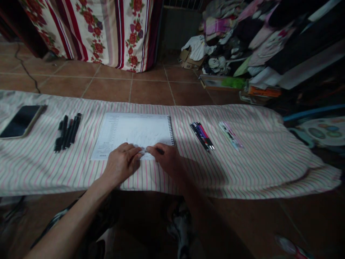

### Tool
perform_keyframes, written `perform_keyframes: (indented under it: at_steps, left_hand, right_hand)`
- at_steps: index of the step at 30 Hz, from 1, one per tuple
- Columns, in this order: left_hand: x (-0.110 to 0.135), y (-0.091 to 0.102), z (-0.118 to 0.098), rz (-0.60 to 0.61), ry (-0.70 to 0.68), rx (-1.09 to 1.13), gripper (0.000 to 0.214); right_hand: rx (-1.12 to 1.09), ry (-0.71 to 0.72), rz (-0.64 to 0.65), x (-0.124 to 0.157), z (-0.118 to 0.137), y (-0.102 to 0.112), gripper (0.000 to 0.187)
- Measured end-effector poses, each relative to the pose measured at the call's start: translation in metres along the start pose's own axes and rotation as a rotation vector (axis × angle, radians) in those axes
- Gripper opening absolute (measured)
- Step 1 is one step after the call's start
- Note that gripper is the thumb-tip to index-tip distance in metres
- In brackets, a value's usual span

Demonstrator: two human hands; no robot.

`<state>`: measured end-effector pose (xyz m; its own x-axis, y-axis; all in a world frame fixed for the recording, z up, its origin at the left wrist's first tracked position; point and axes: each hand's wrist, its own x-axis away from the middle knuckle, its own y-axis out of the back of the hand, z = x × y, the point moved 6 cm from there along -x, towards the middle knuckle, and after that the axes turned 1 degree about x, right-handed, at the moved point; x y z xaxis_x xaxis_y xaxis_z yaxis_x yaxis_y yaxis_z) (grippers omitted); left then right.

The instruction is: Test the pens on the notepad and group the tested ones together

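A spiral-bound notebook (134, 126) lies open on the striped cloth, with printed text down its left side and faint marks on the page. Over its lower edge, my right hand (168, 156) is closed around a pen (160, 151), whose dark end shows between the fingers. My left hand (122, 162) meets it from the left, its thumb and fingers pinched at a small pale piece near the pen's other end. Whether that piece is part of the pen is too blurred to tell.
Several black pens (67, 133) and a phone (21, 121) lie left of the notebook. To the right are dark and purple pens (202, 136) and pastel pens (231, 135). The striped cloth (258, 162) covers the bench. Beyond stand a floral curtain (107, 32) and piled clothes (237, 36).
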<state>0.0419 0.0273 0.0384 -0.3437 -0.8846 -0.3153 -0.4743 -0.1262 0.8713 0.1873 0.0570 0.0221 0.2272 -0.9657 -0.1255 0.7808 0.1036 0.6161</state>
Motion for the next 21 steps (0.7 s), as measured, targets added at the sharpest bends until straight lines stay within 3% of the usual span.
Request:
perform_keyframes:
  at_steps: [3, 7, 13, 17, 21]
  left_hand:
    - [-0.001, -0.001, -0.001, 0.006, 0.003, 0.0, 0.029]
    - [-0.002, -0.002, 0.006, 0.02, 0.061, 0.022, 0.027]
    - [-0.002, -0.004, 0.007, 0.059, 0.045, 0.031, 0.028]
    - [-0.002, -0.003, 0.0, 0.029, -0.003, 0.011, 0.028]
    - [-0.001, -0.002, -0.004, 0.028, -0.031, -0.026, 0.031]
  right_hand:
    - [0.041, -0.02, -0.026, 0.0, -0.001, -0.001, 0.044]
    - [-0.052, 0.001, -0.033, -0.001, 0.0, 0.001, 0.023]
    - [-0.229, 0.017, 0.114, 0.0, 0.0, 0.0, 0.008]
    - [-0.146, -0.028, 0.048, 0.0, -0.002, 0.002, 0.02]
    - [-0.059, -0.086, 0.075, 0.001, -0.004, -0.001, 0.037]
